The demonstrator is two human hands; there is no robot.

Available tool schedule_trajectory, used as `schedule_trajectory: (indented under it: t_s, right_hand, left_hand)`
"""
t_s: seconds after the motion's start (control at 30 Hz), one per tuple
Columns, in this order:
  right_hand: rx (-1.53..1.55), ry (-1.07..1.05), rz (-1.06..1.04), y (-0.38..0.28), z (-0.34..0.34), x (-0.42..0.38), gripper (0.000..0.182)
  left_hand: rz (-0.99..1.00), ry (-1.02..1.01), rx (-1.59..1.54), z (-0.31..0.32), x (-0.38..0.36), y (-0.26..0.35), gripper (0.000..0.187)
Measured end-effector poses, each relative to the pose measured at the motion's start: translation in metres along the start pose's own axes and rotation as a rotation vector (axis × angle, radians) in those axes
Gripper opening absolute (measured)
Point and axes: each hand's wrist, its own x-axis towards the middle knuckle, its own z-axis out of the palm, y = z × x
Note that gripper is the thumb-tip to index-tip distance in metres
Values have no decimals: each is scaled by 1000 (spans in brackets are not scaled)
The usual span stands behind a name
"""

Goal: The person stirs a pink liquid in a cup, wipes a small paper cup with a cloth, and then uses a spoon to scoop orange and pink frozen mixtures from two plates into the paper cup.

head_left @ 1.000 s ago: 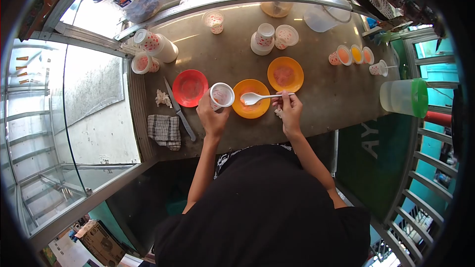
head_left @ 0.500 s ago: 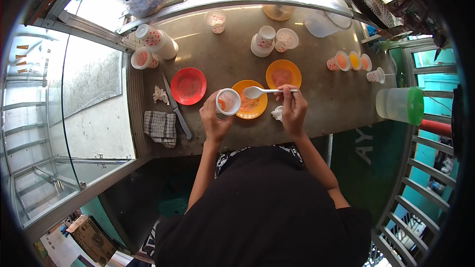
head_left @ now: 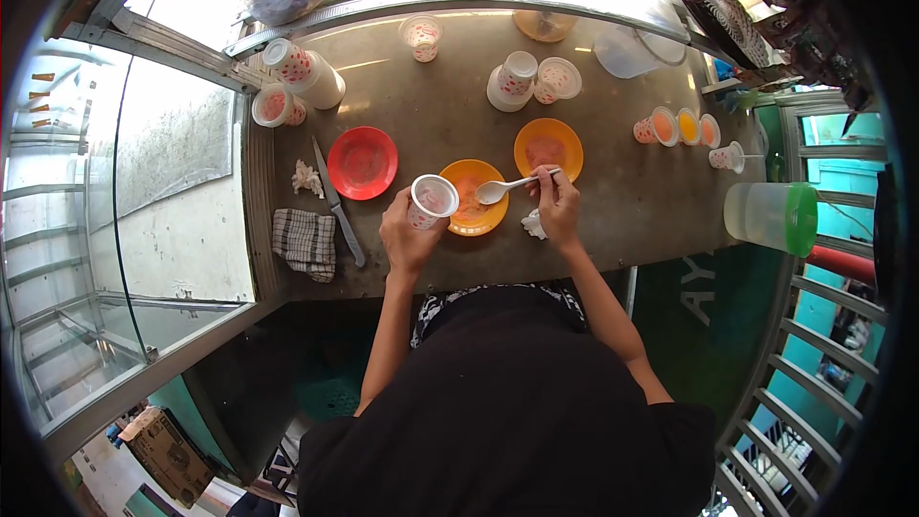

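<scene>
My left hand (head_left: 409,234) is wrapped round a white plastic cup (head_left: 434,197) with red dots, its mouth tilted up toward me. In my right hand (head_left: 557,206) is a white spoon (head_left: 495,191), pinched by its handle. The spoon's bowl is over a yellow-orange plate (head_left: 490,222) holding orange shreds. Beyond the spoon, a second yellow-orange plate (head_left: 575,153) carries a pinkish heap. To the left of the cup lies a red plate (head_left: 364,164) with a few bits on it. Crumpled white tissue (head_left: 534,224) lies by my right hand.
At the left lie a knife (head_left: 342,215), a checked cloth (head_left: 304,244) and crumpled tissue (head_left: 307,179). Stacked dotted cups (head_left: 304,74) stand at the back left. Several filled cups (head_left: 663,126) and a green-lidded container (head_left: 766,215) are on the right. A metal-framed glass panel borders the left side.
The cup in my left hand has tipped more upright and shifted slightly left. My right hand has drawn slightly left and down, angling the spoon bowl lower over the plate.
</scene>
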Motion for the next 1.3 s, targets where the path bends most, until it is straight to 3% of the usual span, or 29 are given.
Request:
schedule_trajectory:
  t_s: [0.4, 0.6, 0.7, 0.77, 0.9, 0.97, 1.0, 1.07, 1.2, 1.3]
  right_hand:
    - [137, -68, 84, 9, 21, -18, 20]
    - [125, 4, 166, -1, 9, -15, 20]
    - [116, 18, 152, -17, 0, -10, 20]
    - [204, 45, 90, -43, -2, -7, 20]
    - [299, 43, 54, -98, 3, -13, 14]
    - [-27, -160, -355, -103, 5, -18, 10]
    - [-30, -157, -359, -107, 7, -19, 10]
    - [-151, -306, -585, -114, 7, -21, 23]
    - [-99, -214, -564, -111, -5, -25, 31]
    - [-125, -191, -424, -105, -26, -19, 29]
  left_hand:
    - [-74, -24, -58, 1, 4, -5, 46]
    - [22, 17, -90, -3, 9, -12, 45]
    - [37, 18, 37, -9, 9, -12, 57]
    - [167, -47, 254, -17, 13, 0, 60]
    - [293, -129, 174, -24, 16, 25, 61]
    - [299, -111, 69, -18, 13, 30, 61]
    - [300, -92, -35, -15, 13, 35, 62]
    - [314, -96, -98, -5, 10, 47, 60]
    - [336, -81, -223, 10, 7, 59, 65]
    - [300, -78, -296, 27, 1, 69, 67]
